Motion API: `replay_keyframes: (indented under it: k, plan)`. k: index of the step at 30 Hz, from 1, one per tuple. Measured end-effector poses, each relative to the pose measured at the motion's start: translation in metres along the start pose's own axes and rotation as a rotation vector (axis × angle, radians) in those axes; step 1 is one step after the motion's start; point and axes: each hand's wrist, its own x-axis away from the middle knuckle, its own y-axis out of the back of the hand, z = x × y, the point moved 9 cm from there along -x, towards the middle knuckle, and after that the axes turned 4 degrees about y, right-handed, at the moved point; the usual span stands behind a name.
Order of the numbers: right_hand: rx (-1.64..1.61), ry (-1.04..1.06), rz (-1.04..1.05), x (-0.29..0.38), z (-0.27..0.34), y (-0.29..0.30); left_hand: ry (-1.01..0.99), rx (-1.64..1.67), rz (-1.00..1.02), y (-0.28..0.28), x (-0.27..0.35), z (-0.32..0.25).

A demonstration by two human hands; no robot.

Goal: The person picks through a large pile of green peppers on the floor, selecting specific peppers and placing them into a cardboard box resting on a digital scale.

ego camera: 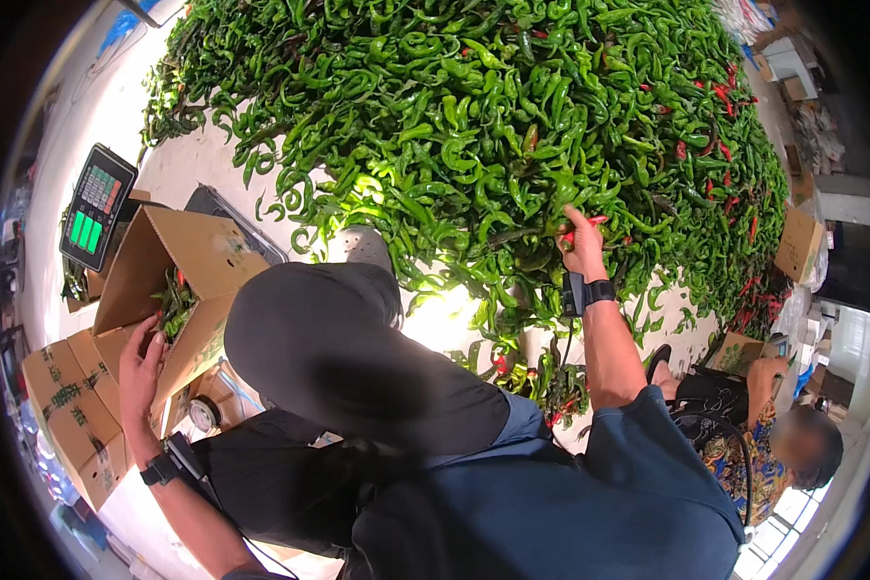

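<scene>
My right hand (586, 246) is at the near side of a large heap of green chili peppers (493, 138). Its fingers are closed around red chili peppers (596, 220), whose ends stick out on both sides. On the left, my left hand (142, 362) lies at the mouth of an open cardboard box (217, 250), thumb and fingers apart. Green peppers (179, 308) and a bit of red show inside this box. A spot of red is beside the left fingertips; whether they touch it is unclear.
A scale display (98, 206) with lit green panels stands beyond the box. Mixed peppers (551, 377) lie on the floor by my right side. Another person (750, 457) sits at the right, near a carton (736, 351). A tape roll (204, 413) is below the box.
</scene>
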Motion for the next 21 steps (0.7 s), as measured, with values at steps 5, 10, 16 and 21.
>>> replay_keyframes:
  k: [5, 10, 16, 21]
  plan:
    - [-0.233, -0.104, -0.033, 0.007, -0.040, 0.015, 0.017, 0.014, -0.015, 0.005, 0.008, 0.008]
    - [0.631, 0.088, 0.105, 0.030, -0.078, 0.004, 0.006, -0.008, 0.006, 0.003, 0.013, 0.000]
    - [0.557, 0.117, -0.063, 0.035, -0.100, -0.038, -0.029, -0.041, -0.027, 0.008, 0.014, 0.013]
    - [0.437, -0.004, -0.351, 0.019, -0.113, -0.037, 0.003, -0.001, -0.027, 0.008, 0.017, 0.014]
